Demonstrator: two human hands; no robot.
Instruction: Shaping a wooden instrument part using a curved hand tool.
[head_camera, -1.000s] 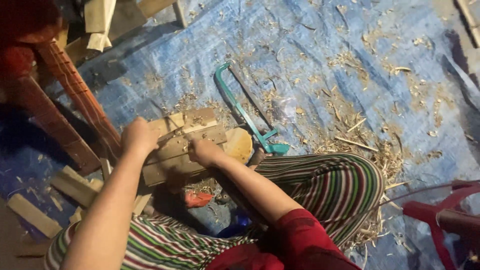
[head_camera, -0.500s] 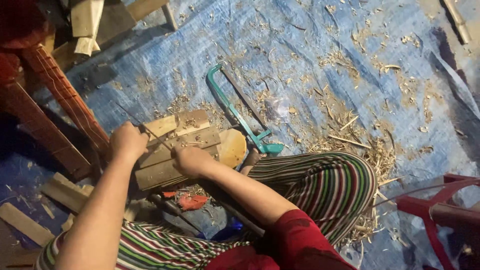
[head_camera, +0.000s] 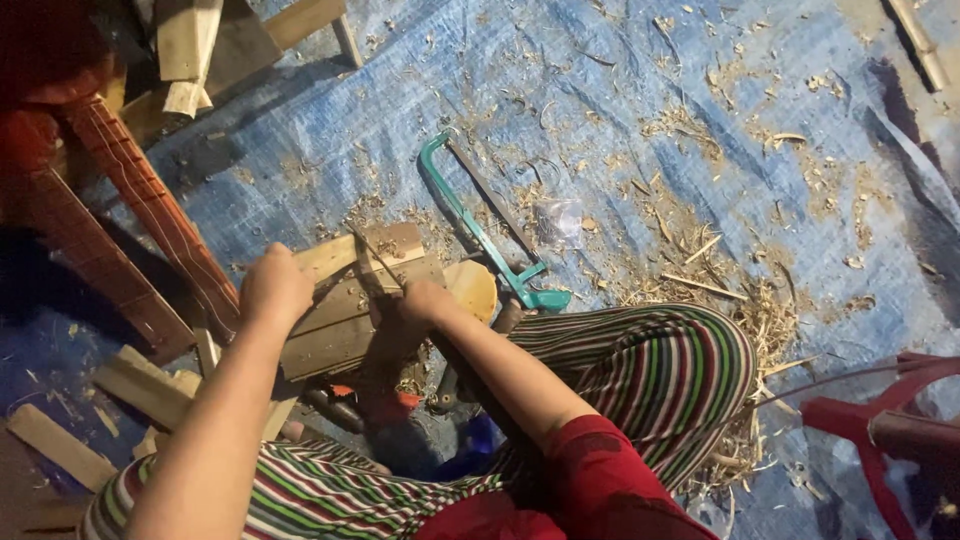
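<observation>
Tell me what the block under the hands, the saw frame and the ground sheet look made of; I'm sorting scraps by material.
Block: bare unfinished wood, pale with visible grain. Saw frame: probably metal, thin and rigid under glossy teal paint; its grip may be plastic. Ground sheet: likely woven plastic tarp, blue, creased, faint sheen, strewn with shavings.

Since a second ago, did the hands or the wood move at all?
Hardly. The left hand stays pressed on the wooden pieces, and the right hand stays against them with a thin blade-like tool. The teal hacksaw lies where it was on the blue tarp. Only the camera's view shifted slightly.
</observation>
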